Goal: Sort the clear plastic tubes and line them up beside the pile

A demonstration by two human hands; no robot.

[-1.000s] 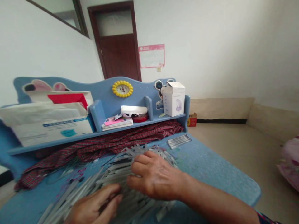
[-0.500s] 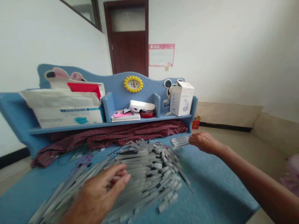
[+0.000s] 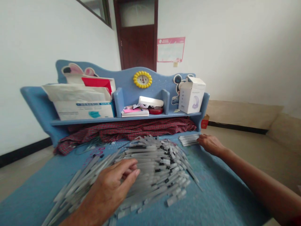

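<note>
A wide heap of translucent whitish pens (image 3: 145, 175), some with black parts, lies on the blue tabletop. Over the left-middle of the heap hovers my left hand (image 3: 115, 180), fingers loosely curled, thumb a little apart from them, with nothing visible between. Beyond the heap, at the far right, a small row of pens (image 3: 188, 140) lies side by side on the surface. My right hand (image 3: 210, 143) is closed at the right ends of that row. Its fingertips are partly hidden, and the arm reaches in from the right.
Behind the heap stands a blue shelf (image 3: 164, 117) holding a mask box (image 3: 82, 110), a white carton (image 3: 191, 96), papers (image 3: 135, 112) and a red round tin (image 3: 155, 110). Red checked cloth (image 3: 131, 130) is bunched beneath it. The table's right edge drops to the floor.
The whole scene has shifted right and slightly up as my view turned. Both hands keep nearly the same places over the heap and at the small row.
</note>
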